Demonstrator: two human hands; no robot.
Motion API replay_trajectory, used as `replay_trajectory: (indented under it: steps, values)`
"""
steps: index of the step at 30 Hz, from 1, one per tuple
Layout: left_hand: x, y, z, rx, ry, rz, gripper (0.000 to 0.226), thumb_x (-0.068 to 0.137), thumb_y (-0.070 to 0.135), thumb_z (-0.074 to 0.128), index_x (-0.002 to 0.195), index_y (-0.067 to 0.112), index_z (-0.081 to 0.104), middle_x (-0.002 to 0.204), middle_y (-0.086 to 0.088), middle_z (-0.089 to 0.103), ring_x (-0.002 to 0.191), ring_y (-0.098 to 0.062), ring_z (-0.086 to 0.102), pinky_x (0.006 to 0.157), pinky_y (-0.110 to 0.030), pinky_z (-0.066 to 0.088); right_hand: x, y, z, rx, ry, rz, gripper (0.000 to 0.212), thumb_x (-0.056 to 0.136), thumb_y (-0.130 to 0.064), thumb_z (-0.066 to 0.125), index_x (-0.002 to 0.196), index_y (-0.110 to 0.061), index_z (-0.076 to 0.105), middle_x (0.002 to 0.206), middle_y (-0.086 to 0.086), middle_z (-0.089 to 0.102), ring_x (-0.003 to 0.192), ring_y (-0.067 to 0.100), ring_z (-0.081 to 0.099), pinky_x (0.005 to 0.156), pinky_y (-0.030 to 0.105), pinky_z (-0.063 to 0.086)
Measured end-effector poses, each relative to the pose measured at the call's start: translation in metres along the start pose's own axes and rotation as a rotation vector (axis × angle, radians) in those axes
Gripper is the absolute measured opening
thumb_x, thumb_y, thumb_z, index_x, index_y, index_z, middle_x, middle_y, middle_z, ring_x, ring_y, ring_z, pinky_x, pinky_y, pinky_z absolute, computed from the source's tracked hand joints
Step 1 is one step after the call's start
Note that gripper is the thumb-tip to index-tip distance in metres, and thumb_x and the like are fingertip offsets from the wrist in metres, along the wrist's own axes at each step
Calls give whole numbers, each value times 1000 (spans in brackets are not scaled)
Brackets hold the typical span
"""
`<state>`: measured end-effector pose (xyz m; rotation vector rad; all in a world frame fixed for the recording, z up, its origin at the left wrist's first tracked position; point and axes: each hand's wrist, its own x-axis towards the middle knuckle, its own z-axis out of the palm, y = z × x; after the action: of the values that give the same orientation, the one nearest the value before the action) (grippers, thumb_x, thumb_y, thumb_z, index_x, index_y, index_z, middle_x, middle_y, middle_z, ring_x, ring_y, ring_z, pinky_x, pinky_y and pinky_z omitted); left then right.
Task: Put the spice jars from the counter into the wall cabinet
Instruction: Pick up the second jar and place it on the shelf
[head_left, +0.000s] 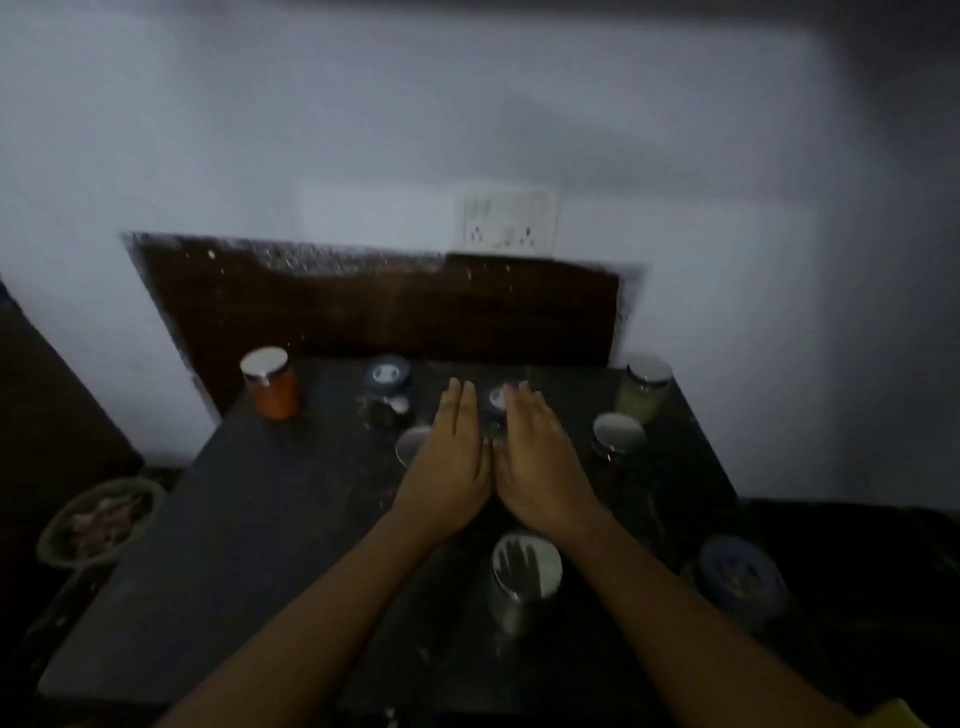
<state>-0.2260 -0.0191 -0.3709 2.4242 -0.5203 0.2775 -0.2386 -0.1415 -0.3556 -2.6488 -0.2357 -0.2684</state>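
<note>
Several spice jars stand on a dark counter (249, 545). An orange jar with a silver lid (270, 384) is at the back left, a blue-lidded jar (387, 382) is beside it, and a pale green jar (644, 389) is at the back right. My left hand (449, 467) and my right hand (537, 467) lie flat side by side, fingers together, on either side of a small blue-lidded jar (496, 402). Whether the palms touch it I cannot tell. A silver-lidded jar (525, 571) stands between my forearms.
Another silver-lidded jar (618, 436) is right of my right hand, one (413, 444) peeks out left of my left hand, and a blue-lidded tub (740, 577) sits at the near right. A basket (98, 525) rests left of the counter. A wall socket (509, 223) is above the dark backsplash.
</note>
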Motion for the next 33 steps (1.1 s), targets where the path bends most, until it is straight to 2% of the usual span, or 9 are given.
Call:
replay_trajectory:
  steps: [3,8,13,15,17,20,25,29,33]
  values:
    - [-21,-3,32,-35,-85,-60,62,97,25,34,146,2,4,156,-17,3,144,-20,1,112,-26,6,-23,24,24,-12,-72,60,64,95,-35,40,148,-14,11,156,14,14,144,29,13,115,41,17]
    - [-56,-15,76,-71,-225,-171,60,98,20,34,146,3,3,157,-15,1,145,-20,1,109,-20,5,-60,57,61,2,-211,100,64,93,-34,42,147,-11,17,153,21,18,142,34,16,114,40,16]
    - [-85,-21,102,-144,-359,-223,56,100,22,29,147,7,3,157,-12,5,145,-20,4,108,-19,7,-76,77,86,112,-459,220,67,93,-39,41,148,-25,6,157,14,0,141,37,14,111,46,23]
    - [-87,-22,105,-185,-349,-243,55,100,25,30,148,10,5,156,-10,14,143,-21,16,110,-22,14,-74,80,87,161,-485,231,67,93,-39,41,148,-25,6,157,12,-4,142,36,14,112,45,22]
    - [-87,-22,106,-218,-359,-255,57,99,29,31,148,13,7,154,-10,21,140,-21,26,107,-22,19,-70,84,82,210,-549,247,74,89,-36,47,149,-28,3,157,9,-10,143,34,9,113,42,20]
    - [-86,-21,107,-225,-364,-262,60,99,32,33,148,12,6,155,-11,20,140,-20,25,105,-18,17,-69,87,76,159,-672,197,100,77,-32,64,147,-30,-7,156,8,-15,143,34,7,113,43,25]
    - [-82,-23,103,-232,-399,-261,64,98,32,37,148,12,3,155,-9,19,140,-21,26,103,-19,19,-73,83,77,142,-567,159,100,76,-18,67,148,-25,-1,150,10,11,134,29,28,104,34,34]
    - [-79,-26,88,-358,-402,-281,71,94,25,45,148,16,0,155,-3,19,140,-15,23,105,-20,19,-68,81,69,239,-483,193,99,73,-25,70,149,-23,5,147,11,22,130,28,35,102,33,35]
    - [-75,-21,65,-605,-289,-252,92,73,19,54,146,23,-2,146,8,25,137,-7,26,111,-28,25,-55,71,47,318,-305,204,101,67,-40,74,148,-26,15,144,6,29,127,21,37,94,27,35]
